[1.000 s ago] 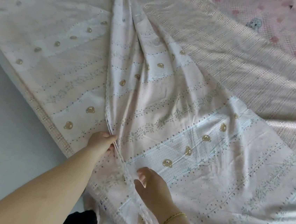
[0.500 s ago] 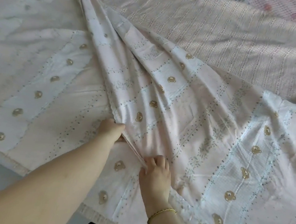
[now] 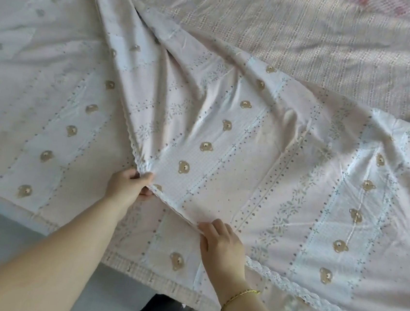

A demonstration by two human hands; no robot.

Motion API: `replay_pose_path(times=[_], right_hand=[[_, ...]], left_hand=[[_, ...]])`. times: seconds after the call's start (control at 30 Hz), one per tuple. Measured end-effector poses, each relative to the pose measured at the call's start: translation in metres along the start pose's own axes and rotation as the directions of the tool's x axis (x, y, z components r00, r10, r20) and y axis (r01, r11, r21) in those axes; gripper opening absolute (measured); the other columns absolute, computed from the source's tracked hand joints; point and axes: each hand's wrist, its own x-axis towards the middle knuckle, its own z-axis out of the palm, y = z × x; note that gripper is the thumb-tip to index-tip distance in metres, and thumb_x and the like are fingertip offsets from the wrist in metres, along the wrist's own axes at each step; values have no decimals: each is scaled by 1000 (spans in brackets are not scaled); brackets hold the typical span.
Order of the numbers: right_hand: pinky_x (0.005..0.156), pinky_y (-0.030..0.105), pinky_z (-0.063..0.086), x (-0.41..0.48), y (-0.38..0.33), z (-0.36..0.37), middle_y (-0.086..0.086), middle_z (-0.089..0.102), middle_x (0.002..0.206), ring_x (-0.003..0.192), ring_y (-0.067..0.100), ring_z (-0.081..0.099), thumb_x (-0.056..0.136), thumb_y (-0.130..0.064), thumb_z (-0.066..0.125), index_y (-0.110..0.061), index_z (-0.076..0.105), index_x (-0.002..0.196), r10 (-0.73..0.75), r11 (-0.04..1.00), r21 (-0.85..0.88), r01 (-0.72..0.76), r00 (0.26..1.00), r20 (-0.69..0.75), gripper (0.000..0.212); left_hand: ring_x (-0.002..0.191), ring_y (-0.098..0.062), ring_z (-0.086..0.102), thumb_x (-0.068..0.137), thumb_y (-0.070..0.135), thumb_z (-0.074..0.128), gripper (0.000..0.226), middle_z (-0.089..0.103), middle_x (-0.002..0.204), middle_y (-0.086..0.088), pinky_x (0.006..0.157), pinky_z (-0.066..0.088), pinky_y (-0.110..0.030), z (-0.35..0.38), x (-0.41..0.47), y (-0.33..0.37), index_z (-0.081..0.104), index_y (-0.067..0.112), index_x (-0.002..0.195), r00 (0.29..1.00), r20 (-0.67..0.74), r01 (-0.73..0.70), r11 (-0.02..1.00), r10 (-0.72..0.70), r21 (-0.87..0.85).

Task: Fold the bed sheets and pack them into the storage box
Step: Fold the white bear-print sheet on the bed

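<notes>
Your left hand [image 3: 127, 185] pinches the lace hem of the bed sheet [image 3: 224, 157] at a bunched corner. Your right hand [image 3: 222, 243], w/ a gold bracelet [image 3: 239, 295], curls its fingers on the same hem just right of it & nearer you. The sheet spreads away from both hands across the bed [image 3: 312, 40], top layer over a flat one.

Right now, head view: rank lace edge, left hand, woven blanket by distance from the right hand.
1. Lace edge: gripped by the right hand itself.
2. Left hand: up-left, gripping the same edge.
3. Woven blanket: far top of frame.
</notes>
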Motion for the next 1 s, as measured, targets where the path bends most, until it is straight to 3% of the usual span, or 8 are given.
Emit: replay_pose_path(times=[0.17, 0.33, 0.47, 0.67, 0.73, 0.77, 0.83, 1.0], right_hand=[[34, 12, 34, -33, -25, -1, -6, 54, 53, 41, 12, 50, 24, 2, 85, -20, 68, 60, -28, 998, 53, 21, 990, 137, 45], [41, 12, 36, -71, -21, 10, -6, 54, 56, 46, 13, 52, 16, 1, 81, -20, 65, 63, -93, 996, 43, 84, 955, 282, 54], [43, 13, 41, -81, -5, -3, -10, 55, 55, 48, 10, 56, 18, -16, 90, -24, 64, 56, 16, 998, -64, 5, 948, 317, 47], [40, 13, 37, -94, 6, -10, -11, 52, 53, 44, 8, 51, 9, -9, 83, -24, 60, 54, 61, 992, -129, -13, 926, 372, 53], [51, 14, 45, -92, 3, -18, -10, 57, 64, 55, 8, 56, 21, -14, 85, -25, 64, 66, 91, 986, -166, -26, 912, 401, 51], [65, 18, 48, -89, -1, -23, -6, 60, 80, 72, 12, 60, 43, -14, 82, -21, 65, 82, 125, 986, -150, -68, 902, 413, 43], [92, 25, 38, -84, -7, -28, 0, 51, 116, 109, 19, 48, 83, -7, 51, -16, 50, 116, 122, 989, -136, -60, 847, 518, 34], [98, 24, 33, -53, -40, -19, -3, 42, 130, 122, 17, 38, 92, -15, 39, -21, 37, 131, 103, 994, -28, -107, 801, 589, 39]], left_hand=[[32, 0, 51, 86, 9, 60, 30, 50, 55, -8, 44, 50, -15, -36, -40, -29, 46, 3, 61, 998, -66, -20, 996, 25, 86], [44, -16, 61, 85, 11, 62, 27, 58, 52, -7, 82, 49, -54, -56, -67, -72, 52, -2, 63, 995, -86, 58, 993, -50, 99], [33, -4, 56, 88, 7, 57, 28, 52, 60, -11, 74, 51, -43, -46, -67, -77, 46, 4, 63, 993, -85, 88, 995, -85, 39], [61, -27, 57, 88, 12, 59, 35, 53, 60, -13, 83, 49, -53, -46, -71, -81, 41, 5, 59, 990, -117, 96, 987, -81, 130], [64, -28, 59, 88, 13, 58, 26, 57, 63, -13, 82, 50, -51, -43, -69, -74, 48, 3, 66, 991, -92, 109, 977, -93, 186], [66, -28, 60, 88, 13, 58, 21, 59, 67, -13, 82, 51, -50, -40, -67, -70, 53, 1, 73, 992, -76, 115, 971, -101, 209], [77, -32, 64, 88, 14, 58, 15, 63, 78, -15, 84, 52, -48, -38, -62, -65, 59, -1, 86, 991, -49, 134, 967, -127, 218], [81, -27, 52, 87, 15, 58, 22, 57, 100, -17, 67, 38, -30, -29, -42, -42, 55, 1, 104, 968, -34, 249, 963, -247, 107]])
